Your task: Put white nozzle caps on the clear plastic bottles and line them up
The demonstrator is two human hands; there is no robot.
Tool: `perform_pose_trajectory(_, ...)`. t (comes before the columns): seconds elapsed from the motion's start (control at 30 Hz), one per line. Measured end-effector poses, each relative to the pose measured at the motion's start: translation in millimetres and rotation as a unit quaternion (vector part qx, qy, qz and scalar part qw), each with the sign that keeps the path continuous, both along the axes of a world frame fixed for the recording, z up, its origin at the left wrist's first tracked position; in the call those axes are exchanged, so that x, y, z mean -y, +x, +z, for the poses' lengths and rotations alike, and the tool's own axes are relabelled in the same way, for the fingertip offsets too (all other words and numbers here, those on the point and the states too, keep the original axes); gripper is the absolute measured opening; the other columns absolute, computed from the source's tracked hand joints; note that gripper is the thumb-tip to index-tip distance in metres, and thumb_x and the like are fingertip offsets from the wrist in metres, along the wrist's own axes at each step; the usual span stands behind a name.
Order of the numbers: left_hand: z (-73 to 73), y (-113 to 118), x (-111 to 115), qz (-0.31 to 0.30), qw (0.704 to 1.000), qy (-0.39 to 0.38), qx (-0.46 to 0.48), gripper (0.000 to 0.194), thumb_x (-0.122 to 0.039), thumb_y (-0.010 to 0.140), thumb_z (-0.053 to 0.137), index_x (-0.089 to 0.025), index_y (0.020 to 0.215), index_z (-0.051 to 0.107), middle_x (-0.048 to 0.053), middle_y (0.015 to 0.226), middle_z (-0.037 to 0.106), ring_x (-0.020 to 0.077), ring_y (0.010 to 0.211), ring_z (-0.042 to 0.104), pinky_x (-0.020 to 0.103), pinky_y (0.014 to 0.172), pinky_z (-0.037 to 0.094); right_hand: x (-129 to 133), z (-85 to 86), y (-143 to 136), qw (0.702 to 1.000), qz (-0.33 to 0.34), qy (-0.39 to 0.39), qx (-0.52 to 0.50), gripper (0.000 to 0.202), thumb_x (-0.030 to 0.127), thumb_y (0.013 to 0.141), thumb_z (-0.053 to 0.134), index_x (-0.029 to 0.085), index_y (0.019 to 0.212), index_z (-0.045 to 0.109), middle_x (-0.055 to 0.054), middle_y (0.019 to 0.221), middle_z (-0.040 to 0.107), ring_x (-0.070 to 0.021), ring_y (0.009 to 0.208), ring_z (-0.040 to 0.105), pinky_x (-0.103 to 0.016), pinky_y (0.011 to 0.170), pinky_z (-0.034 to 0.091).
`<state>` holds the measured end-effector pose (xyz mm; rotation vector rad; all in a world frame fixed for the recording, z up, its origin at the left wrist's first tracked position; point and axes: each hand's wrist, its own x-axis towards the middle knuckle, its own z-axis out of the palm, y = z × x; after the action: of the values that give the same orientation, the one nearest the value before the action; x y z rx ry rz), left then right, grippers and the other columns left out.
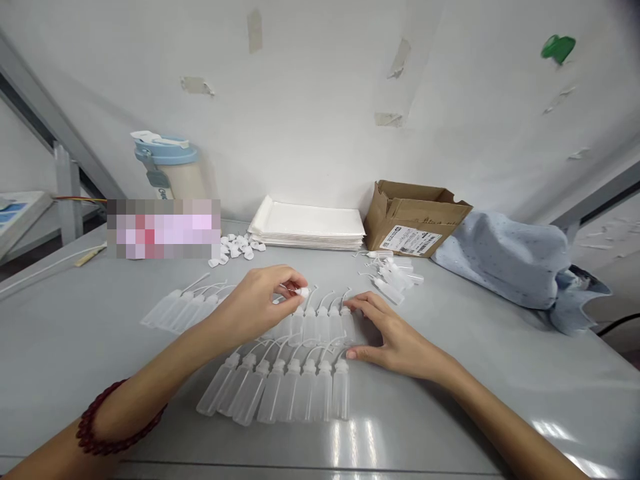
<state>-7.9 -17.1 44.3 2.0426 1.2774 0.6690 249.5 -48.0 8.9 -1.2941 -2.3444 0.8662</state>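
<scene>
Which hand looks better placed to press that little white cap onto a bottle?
Probably the left hand: its fingertips already pinch the small white cap just above the upper row of bottles. The right hand lies flat beside that row, steadying it.

Seven small translucent plastic squeeze bottles with needle tips lie in the near row. A second row of such bottles sits behind it, partly hidden, so its count is unclear. One brown cardboard box, one stack of white sheets, one blue-lidded cup.
</scene>
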Motion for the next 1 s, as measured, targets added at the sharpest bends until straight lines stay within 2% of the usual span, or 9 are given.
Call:
perform_pose_trajectory(0.2,0.8,1,2,0.004,1.000,-0.018,-0.004,0.019,-0.034,0.082,0.056,-0.020,0.092,0.064,0.002,0.099,0.068,0.0191,0.086,0.067,0.032,0.076,0.054,2,1.3,1,0.999,-0.015,0.023,-0.022,0.048,0.037,0.079,0.068,0.022,0.120,0.047,-0.009,0.118,0.050,-0.0237,0.108,0.050,-0.039,0.093,0.044)
perform_pose_trajectory(0.33,2.8,4,6,-0.004,0.999,-0.025,0.042,0.019,-0.034,0.083,0.058,-0.019,0.093,0.064,0.002,0.099,0.068,0.0170,0.085,0.066,0.029,0.077,0.055,5,3.6,-2,0.996,-0.050,0.024,-0.074,0.046,0.030,0.079,0.068,0.024,0.117,0.044,-0.006,0.109,0.054,-0.0215,0.097,0.054,-0.037,0.082,0.048)
perform_pose_trajectory(0.47,3.1,14,16,-0.048,0.990,0.007,0.131,0.014,-0.026,0.084,0.058,-0.018,0.092,0.065,0.001,0.095,0.067,0.0128,0.085,0.064,0.023,0.079,0.055,11,6.4,-9,0.981,-0.048,-0.029,-0.185,0.045,0.018,0.081,0.059,0.026,0.118,0.034,-0.004,0.103,0.056,-0.0179,0.090,0.058,-0.036,0.080,0.048)
perform_pose_trajectory(0.53,1.7,21,21,-0.072,0.985,0.012,0.156,0.013,-0.022,0.084,0.058,-0.018,0.094,0.065,0.001,0.094,0.067,0.0120,0.085,0.062,0.022,0.078,0.055,15,8.0,-12,0.972,-0.049,-0.070,-0.217,0.047,0.013,0.082,0.053,0.027,0.119,0.028,-0.003,0.101,0.056,-0.0159,0.084,0.059,-0.033,0.073,0.048)
perform_pose_trajectory(0.67,-2.8,31,28,-0.109,0.975,0.006,0.191,0.014,-0.017,0.085,0.056,-0.017,0.096,0.065,0.001,0.094,0.066,0.0108,0.085,0.061,0.021,0.078,0.056,22,9.8,-15,0.970,-0.063,-0.096,-0.213,0.042,0.009,0.081,0.045,0.029,0.115,0.030,0.002,0.088,0.052,-0.0118,0.066,0.047,-0.025,0.057,0.037)
perform_pose_trajectory(0.8,-6.4,34,29,-0.115,0.975,0.004,0.191,0.014,-0.017,0.086,0.056,-0.016,0.096,0.065,0.001,0.093,0.065,0.0106,0.084,0.061,0.022,0.078,0.056,24,9.2,-16,0.966,-0.062,-0.100,-0.231,0.035,0.008,0.084,0.038,0.029,0.111,0.034,0.005,0.079,0.044,-0.0114,0.063,0.037,-0.025,0.060,0.032)
perform_pose_trajectory(1.0,-7.2,35,30,-0.109,0.980,-0.005,0.165,0.013,-0.020,0.087,0.055,-0.018,0.096,0.065,0.001,0.095,0.067,0.0122,0.087,0.062,0.024,0.078,0.055,22,10.1,-16,0.977,-0.050,-0.075,-0.193,0.034,0.010,0.089,0.039,0.029,0.118,0.039,0.004,0.083,0.049,-0.0125,0.070,0.044,-0.026,0.067,0.036)
